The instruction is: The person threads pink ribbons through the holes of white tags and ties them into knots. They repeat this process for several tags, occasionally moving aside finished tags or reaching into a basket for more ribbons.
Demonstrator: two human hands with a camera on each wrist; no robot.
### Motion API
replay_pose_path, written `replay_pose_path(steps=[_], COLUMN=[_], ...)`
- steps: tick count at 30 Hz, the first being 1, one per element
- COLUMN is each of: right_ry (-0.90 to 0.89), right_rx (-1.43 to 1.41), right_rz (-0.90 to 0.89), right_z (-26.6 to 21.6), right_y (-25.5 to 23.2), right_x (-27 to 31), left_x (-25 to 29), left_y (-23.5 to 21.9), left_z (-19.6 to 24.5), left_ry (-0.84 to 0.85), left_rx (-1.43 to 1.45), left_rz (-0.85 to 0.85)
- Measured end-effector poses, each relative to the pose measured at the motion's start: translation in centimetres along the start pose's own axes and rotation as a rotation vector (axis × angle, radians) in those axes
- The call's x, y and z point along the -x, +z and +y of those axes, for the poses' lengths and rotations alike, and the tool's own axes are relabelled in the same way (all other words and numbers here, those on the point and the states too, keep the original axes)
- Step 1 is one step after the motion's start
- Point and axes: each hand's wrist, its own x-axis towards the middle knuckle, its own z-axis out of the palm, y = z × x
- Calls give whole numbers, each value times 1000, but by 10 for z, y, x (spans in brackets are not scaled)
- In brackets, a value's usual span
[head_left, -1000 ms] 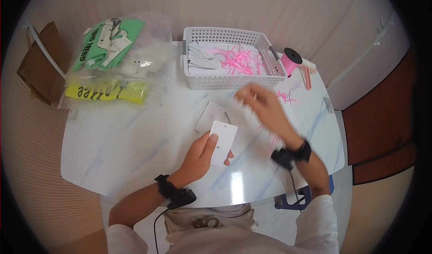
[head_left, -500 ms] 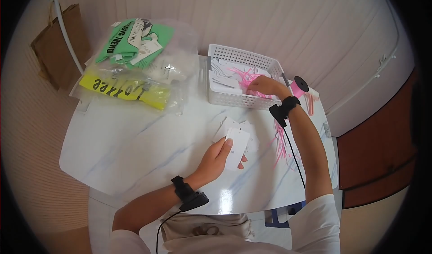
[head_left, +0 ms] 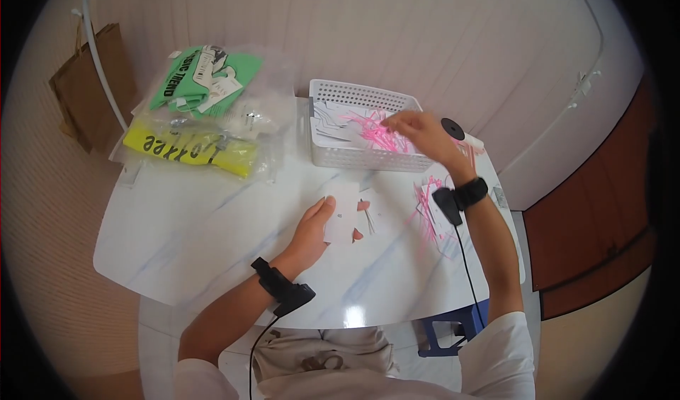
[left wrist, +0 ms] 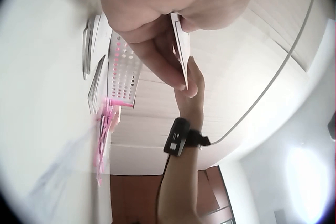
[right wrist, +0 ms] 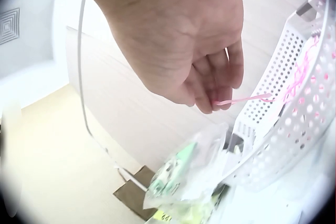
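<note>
- Pale, faintly ribbed wall covering (head_left: 340,35) backs a room seen in wide angle.
- White counter (head_left: 184,244), glossy and veined blue-grey like marble, carries the goods; its smooth top likely suits flat paper.
- Clear bags (head_left: 265,120), crinkled and shiny, lie heaped at left with folded green clothing (head_left: 244,67) and yellow clothing (head_left: 188,152) inside, probably set aside to leave the middle for handwork.
- Perforated white basket (head_left: 354,160), stiff plastic with rounded corners, stands toward the far side within the right arm's reach; its walls likely stop light contents scattering.
- A person's two hands are apart: the left hand (head_left: 308,233) above the counter, the right hand (head_left: 428,136) raised at the basket, each pinching something.
- Pink spool (head_left: 452,129) with a black end sits just beside the basket.
- Thin white card (head_left: 343,219), flat and rectangular, is gripped between left thumb and fingers, its face toward the wearer, probably for a clear look; whether others lie behind it cannot be told.
- Spare cards (left wrist: 96,95) rest on the counter near that hand.
- Pink strings (head_left: 379,136), limp and tangled, pile in the basket beside more paper.
- Single pink strand (right wrist: 244,99), ribbon-thin, runs from right fingertips toward the basket, likely taken by its end to part it from the tangle.
</note>
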Motion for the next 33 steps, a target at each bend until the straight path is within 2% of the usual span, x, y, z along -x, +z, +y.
replay_pose_path(steps=[3,5,7,10,12,18,22,24,27,31,33], right_ry=[-70,-163,-177,-93,-51,-13,18,111,181,152,22], right_rx=[-240,-278,-253,-345,-404,-334,-319,-251,-228,-119,-157], right_rz=[-110,-181,-253,-308,-354,-529,-618,-765,-869,-797,-261], right_z=[-12,-16,-25,-20,-20,-7,9,13,20,30,30], right_y=[24,43,55,76,83,74,57,49,38,27,23], right_x=[37,63,86,109,122,149,165,173,184,185,179], left_x=[3,4,4,3,1,-3,-2,-2,-1,0,2], left_y=[3,3,6,3,-5,-15,-5,-6,-6,-11,-10], left_z=[12,16,16,18,16,20,24,25,26,20,19], left_ry=[17,28,21,40,63,122,115,129,122,90,45], left_rx=[66,90,112,65,75,32,55,67,70,84,85], left_rz=[-22,-53,-84,-55,37,80,105,130,124,38,-52])
